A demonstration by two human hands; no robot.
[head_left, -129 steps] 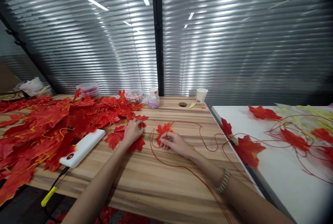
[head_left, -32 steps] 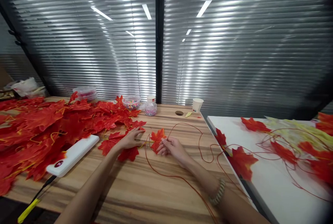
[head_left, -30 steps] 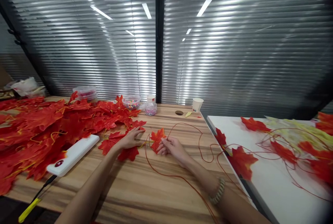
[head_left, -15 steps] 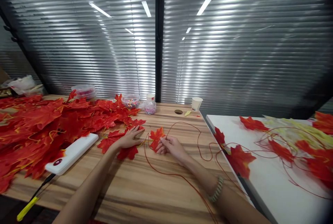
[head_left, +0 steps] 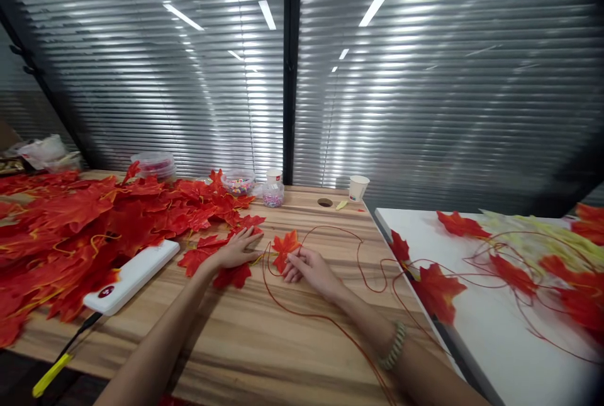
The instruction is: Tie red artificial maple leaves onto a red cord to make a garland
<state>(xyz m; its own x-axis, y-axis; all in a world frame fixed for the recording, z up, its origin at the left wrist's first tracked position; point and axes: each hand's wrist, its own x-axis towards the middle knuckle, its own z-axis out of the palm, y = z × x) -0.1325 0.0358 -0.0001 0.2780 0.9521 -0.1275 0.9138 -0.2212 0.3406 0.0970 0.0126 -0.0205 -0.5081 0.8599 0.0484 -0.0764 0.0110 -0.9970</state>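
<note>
My left hand (head_left: 237,250) lies flat, fingers spread, over red artificial maple leaves (head_left: 202,253) and near the yellow stem of a small orange-red maple leaf (head_left: 285,247). The fingers of my right hand (head_left: 306,269) are curled, with thumb and forefinger pinched at the right edge of that small leaf; the exact contact is partly hidden. A thin red cord (head_left: 302,314) loops beside the leaf and runs across the table, passing under or behind my right hand. A beaded bracelet (head_left: 394,347) circles my right wrist.
A large heap of red leaves (head_left: 70,217) covers the left side beside a white power strip-like device (head_left: 136,277). Tubs of beads (head_left: 238,183) and a paper cup (head_left: 358,188) stand at the back. A white table (head_left: 491,330) at right holds more leaves and tangled cord.
The fingertips of my right hand have shifted slightly down along the edge of the small leaf. My left hand stays in place, and the view has moved very little.
</note>
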